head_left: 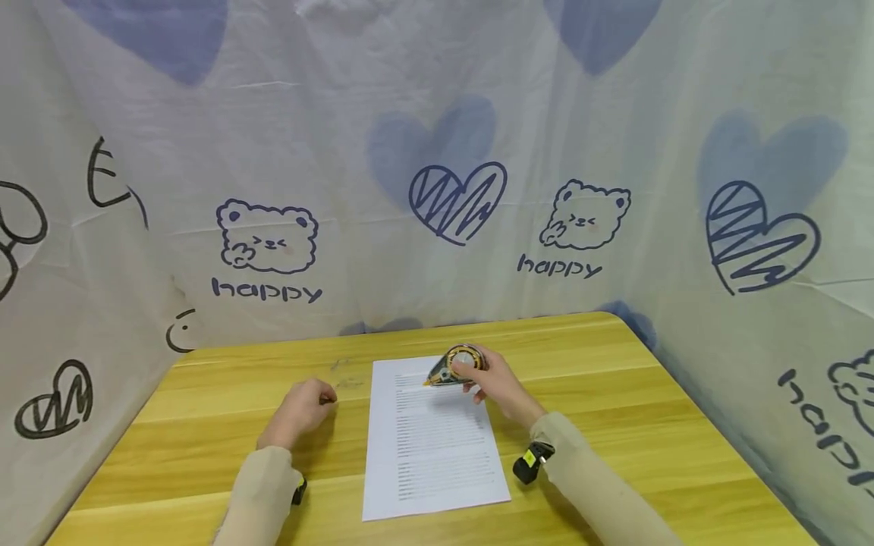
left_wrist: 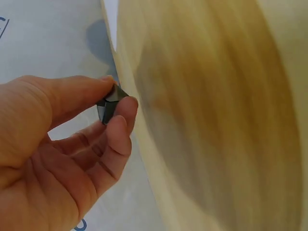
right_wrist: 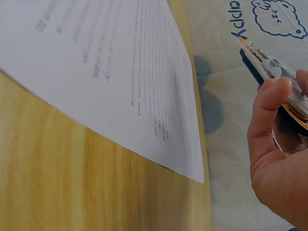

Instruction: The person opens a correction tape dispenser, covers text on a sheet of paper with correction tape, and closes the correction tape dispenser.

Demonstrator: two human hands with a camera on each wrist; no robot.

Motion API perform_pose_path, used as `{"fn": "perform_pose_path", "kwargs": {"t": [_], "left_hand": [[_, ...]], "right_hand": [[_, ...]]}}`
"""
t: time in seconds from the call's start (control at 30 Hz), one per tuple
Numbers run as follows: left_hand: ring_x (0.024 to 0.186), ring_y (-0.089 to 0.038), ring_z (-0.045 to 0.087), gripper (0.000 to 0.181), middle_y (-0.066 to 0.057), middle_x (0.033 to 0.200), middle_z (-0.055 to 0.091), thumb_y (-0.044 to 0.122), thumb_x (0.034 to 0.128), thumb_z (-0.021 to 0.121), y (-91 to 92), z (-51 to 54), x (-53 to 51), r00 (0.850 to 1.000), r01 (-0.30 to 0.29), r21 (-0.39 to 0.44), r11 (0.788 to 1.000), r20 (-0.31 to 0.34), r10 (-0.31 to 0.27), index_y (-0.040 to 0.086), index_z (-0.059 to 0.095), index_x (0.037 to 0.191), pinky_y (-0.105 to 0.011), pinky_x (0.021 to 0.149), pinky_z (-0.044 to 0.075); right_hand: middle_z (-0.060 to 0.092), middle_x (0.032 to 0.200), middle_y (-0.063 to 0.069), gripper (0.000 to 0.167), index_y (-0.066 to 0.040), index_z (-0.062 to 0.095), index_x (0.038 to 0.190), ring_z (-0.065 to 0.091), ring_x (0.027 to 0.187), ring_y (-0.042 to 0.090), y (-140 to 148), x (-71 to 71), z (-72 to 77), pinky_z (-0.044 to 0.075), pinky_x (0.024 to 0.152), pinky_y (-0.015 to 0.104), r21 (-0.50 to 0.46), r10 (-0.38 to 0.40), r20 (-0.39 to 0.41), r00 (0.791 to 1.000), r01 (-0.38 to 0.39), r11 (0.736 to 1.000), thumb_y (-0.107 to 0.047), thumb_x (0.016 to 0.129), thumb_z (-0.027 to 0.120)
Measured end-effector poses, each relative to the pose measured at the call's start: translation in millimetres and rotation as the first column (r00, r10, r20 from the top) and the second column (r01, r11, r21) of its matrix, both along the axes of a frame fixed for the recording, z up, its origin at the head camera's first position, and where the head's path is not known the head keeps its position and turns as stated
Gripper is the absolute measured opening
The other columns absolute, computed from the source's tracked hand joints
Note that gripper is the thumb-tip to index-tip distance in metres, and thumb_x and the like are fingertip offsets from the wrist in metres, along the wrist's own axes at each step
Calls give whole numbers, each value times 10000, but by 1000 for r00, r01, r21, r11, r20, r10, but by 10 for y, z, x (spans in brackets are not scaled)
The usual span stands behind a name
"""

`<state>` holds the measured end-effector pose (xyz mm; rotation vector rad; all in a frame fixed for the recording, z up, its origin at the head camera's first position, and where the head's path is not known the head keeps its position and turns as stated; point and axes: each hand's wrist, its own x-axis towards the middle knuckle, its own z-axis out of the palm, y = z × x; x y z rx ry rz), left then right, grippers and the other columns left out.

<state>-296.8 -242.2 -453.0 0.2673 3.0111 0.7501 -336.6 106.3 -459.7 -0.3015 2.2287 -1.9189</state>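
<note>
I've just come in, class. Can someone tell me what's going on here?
Two bare hands are at work over a yellow wood-grain table. The right hand holds a teardrop-shaped, clear-and-dark, orange-tipped correction tape dispenser above a white sheet of printed paper, not touching it. Left of the sheet, the left hand pinches a small, dark, angular piece.

Pale heart-printed cloth (head_left: 365, 250) behind wood-grain table (head_left: 601, 402)
</note>
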Motion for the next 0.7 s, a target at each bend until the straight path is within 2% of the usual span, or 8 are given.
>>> {"fn": "perform_pose_path", "kwargs": {"t": [0.13, 0.33, 0.5, 0.7], "left_hand": [[1001, -343, 658, 146, -147, 1037, 718, -3, 895, 633, -24, -38, -11, 1000, -6, -76, 997, -4, 5, 32, 759, 958, -482, 858, 556], [1055, -364, 636, 198, -154, 1082, 705, -54, 876, 612, -22, -54, -12, 1000, -26, -125, 992, -14, 25, 54, 766, 941, -506, 895, 537], [1067, -370, 627, 219, -152, 1088, 697, -86, 866, 607, -21, -63, 2, 1000, -12, -138, 990, -18, 10, 57, 759, 935, -504, 884, 539], [1062, -361, 628, 199, -151, 1098, 690, -67, 872, 619, -13, -71, 3, 1000, -26, -159, 987, -19, 23, 60, 749, 954, -516, 887, 535]], "right_hand": [[705, 1028, 125, 475, -125, 539, 1328, 682, 688, 175, -2, 27, 16, 475, 446, 250, -21, 4, 1, 1000, -4, 1000, -347, 931, 676], [678, 1022, 135, 419, -109, 499, 1307, 686, 748, 285, 9, 48, 51, 455, 434, 248, -94, 23, 28, 999, -20, 995, -296, 957, 634], [648, 1038, 126, 450, -123, 512, 1334, 641, 678, 203, 0, 42, 62, 435, 424, 233, -148, 15, 37, 999, -9, 989, -289, 942, 659], [641, 991, 92, 431, -43, 575, 1252, 607, 663, 157, 1, 44, 44, 421, 436, 226, -158, 35, 31, 999, -30, 987, -305, 928, 684]]}}
